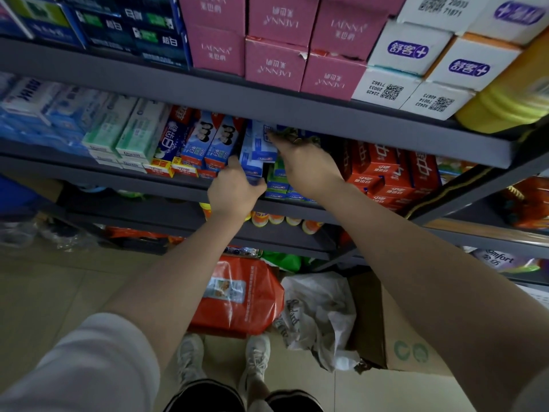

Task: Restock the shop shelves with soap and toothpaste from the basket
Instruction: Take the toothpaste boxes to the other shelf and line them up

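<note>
Both my hands reach into the middle shelf (184,185) of a grey metal rack packed with toothpaste boxes. My left hand (234,188) grips the near end of a light blue toothpaste box (252,162) lying on the stack. My right hand (306,165) rests on the upper light blue toothpaste box (263,141), its fingers stretched along the top towards the back. Blue-and-red boxes (208,141) stand to the left of it, red boxes (395,173) to the right. No basket is in view.
The upper shelf (267,105) overhangs my hands, carrying pink boxes (276,63) and white boxes (413,52). Below is a shelf of orange-capped bottles (285,220). On the floor stand an orange pack (240,295), a white plastic bag (320,310) and a cardboard carton (407,346) beside my feet.
</note>
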Motion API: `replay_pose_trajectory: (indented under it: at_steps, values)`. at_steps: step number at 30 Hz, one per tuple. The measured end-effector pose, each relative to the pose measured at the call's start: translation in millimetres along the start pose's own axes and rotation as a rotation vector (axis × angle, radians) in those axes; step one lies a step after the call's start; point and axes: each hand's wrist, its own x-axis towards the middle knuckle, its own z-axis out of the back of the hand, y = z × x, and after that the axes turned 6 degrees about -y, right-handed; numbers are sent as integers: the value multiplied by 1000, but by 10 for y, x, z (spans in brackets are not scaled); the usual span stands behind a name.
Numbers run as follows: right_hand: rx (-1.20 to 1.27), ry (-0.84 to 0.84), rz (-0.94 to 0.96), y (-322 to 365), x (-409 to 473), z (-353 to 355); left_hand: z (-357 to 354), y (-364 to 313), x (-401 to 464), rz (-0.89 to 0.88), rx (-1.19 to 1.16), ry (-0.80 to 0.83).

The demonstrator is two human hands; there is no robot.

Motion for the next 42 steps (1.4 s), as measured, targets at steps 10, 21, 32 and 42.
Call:
replay_pose_trajectory:
  at_steps: [10,21,32,42]
  values:
    - [53,-54,95,73,22,-111,76,164,-50,-112,-90,-13]
    - [21,-174,108,186,-81,-238,127,134,-73,-99,-96,7]
    - [22,40,5,-364,-222,-299,261,203,-13,-242,-88,-35]
    - [-18,-101,-20,-220,-325,-435,318,183,9,-235,-73,-4]
